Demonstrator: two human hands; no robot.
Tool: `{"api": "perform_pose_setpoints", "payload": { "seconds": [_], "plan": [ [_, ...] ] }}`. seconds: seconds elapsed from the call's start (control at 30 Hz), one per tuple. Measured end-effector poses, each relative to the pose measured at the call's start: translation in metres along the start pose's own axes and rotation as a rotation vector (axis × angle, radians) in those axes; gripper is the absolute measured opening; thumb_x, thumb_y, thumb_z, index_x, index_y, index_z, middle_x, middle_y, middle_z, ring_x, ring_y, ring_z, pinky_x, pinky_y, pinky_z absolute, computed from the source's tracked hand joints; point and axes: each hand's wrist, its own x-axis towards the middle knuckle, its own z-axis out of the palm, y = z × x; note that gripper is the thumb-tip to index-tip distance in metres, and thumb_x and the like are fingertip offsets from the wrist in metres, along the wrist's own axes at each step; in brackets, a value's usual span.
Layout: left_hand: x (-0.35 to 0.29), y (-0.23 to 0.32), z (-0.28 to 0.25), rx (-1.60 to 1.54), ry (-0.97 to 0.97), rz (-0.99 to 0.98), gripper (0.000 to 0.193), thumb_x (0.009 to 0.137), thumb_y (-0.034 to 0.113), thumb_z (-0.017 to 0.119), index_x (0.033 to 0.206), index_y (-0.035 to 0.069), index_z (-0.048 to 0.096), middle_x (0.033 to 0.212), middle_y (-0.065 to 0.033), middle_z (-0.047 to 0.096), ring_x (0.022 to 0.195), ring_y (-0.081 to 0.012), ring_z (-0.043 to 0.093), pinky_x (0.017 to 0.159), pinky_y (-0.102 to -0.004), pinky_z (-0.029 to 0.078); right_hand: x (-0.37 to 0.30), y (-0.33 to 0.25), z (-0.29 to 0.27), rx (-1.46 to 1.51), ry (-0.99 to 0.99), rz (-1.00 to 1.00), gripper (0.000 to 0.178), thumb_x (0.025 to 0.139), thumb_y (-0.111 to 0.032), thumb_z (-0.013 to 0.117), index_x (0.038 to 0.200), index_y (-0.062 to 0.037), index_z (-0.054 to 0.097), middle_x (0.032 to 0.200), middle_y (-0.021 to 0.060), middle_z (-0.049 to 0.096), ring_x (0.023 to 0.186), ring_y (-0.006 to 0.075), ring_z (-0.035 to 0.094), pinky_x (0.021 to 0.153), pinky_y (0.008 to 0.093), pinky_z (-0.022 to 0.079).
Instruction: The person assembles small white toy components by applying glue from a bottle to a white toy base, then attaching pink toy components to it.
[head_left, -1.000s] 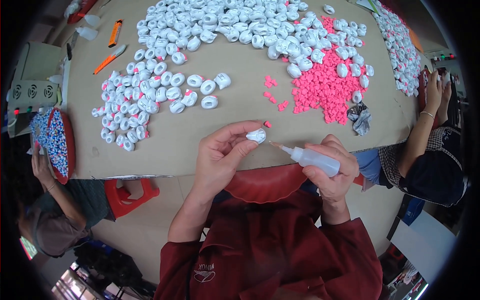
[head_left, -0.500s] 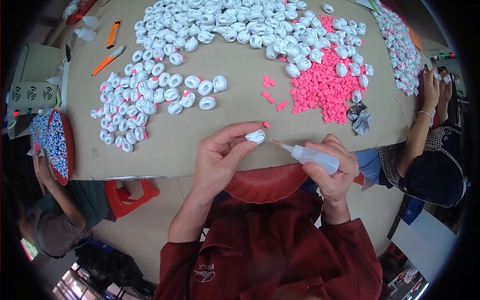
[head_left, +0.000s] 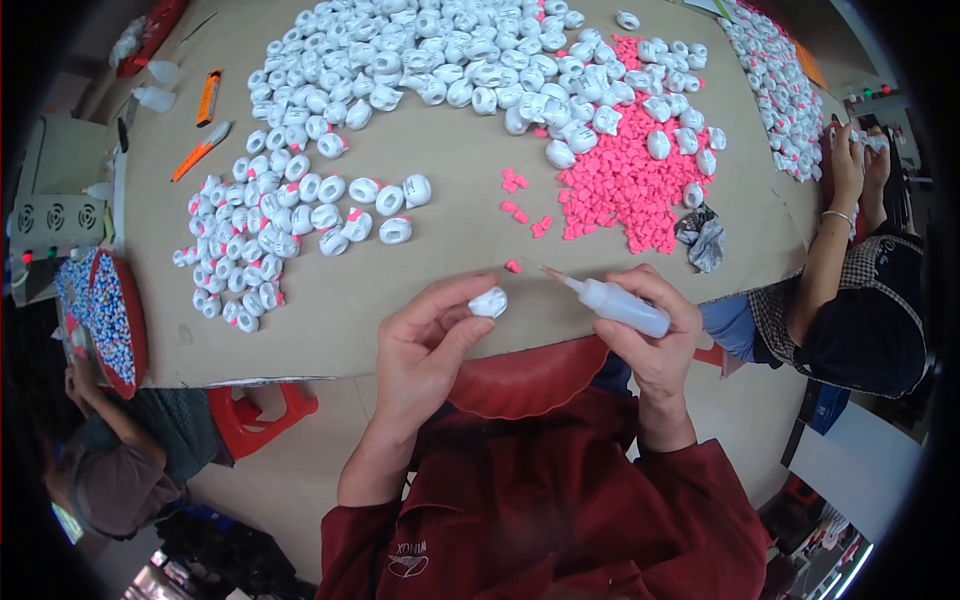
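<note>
Between the thumb and fingers of my left hand (head_left: 425,345) is a small rounded white plastic piece (head_left: 488,302). My right hand (head_left: 655,340) is closed around a translucent squeeze bottle (head_left: 625,308), tilted so its thin brownish nozzle points left. The tip hangs above the table, apart from the white piece. One small pink piece (head_left: 513,267) lies just beyond my left fingertips. Farther off, a few loose pink pieces (head_left: 514,180) sit beside a large pink pile (head_left: 625,195).
White pieces (head_left: 400,50) cover the table's far side; a group with pink parts (head_left: 240,230) lies left. Two orange cutters (head_left: 200,150), crumpled foil (head_left: 705,240) and a red basin (head_left: 530,380) are around me. Co-workers sit left and right (head_left: 850,300).
The nozzle tip and the white piece have moved farther apart, with the left hand lower and the bottle slightly higher relative to it. The whole view has shifted a little.
</note>
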Motion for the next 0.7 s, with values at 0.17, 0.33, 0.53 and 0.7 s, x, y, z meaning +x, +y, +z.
{"api": "perform_pose_setpoints", "payload": {
  "seconds": [0.17,0.33,0.53,0.7],
  "plan": [
    [-0.012,0.002,0.006,0.028,0.034,-0.048,0.029,0.083,-0.009,0.056,0.111,-0.004,0.057,0.106,-0.0089,0.061,0.096,-0.0133,0.059,0.082,-0.0247,0.048,0.012,0.009,0.018,-0.149,0.004,-0.171,0.031,0.065,0.002,0.070,0.094,-0.0005,0.060,0.087,0.0076,0.062,0.080,0.0204,0.057,0.071,0.0292,0.043],
    [-0.014,0.001,0.009,0.034,0.055,-0.059,0.029,0.082,-0.009,0.058,0.110,-0.003,0.058,0.105,-0.0084,0.061,0.094,-0.0131,0.058,0.083,-0.0247,0.047,0.018,0.010,0.030,-0.305,0.019,-0.222,0.030,0.067,-0.003,0.071,0.095,-0.0043,0.061,0.089,0.0082,0.062,0.085,0.0231,0.057,0.075,0.0331,0.044],
    [-0.016,-0.002,0.008,0.036,0.031,-0.037,0.030,0.081,-0.009,0.059,0.109,-0.002,0.059,0.108,-0.0097,0.060,0.097,-0.0144,0.058,0.085,-0.0264,0.047,0.029,0.006,0.002,-0.529,0.053,-0.241,0.024,0.070,-0.002,0.068,0.094,-0.0030,0.063,0.090,0.0090,0.061,0.082,0.0253,0.054,0.072,0.0335,0.043],
    [-0.014,-0.002,0.014,0.042,-0.002,-0.052,0.030,0.080,-0.009,0.059,0.109,-0.002,0.059,0.108,-0.0105,0.060,0.096,-0.0147,0.058,0.085,-0.0266,0.047,0.041,0.010,0.001,-0.766,0.033,-0.330,0.018,0.070,0.001,0.065,0.088,-0.0023,0.065,0.085,0.0092,0.059,0.081,0.0257,0.053,0.072,0.0345,0.042]
  ]
}}
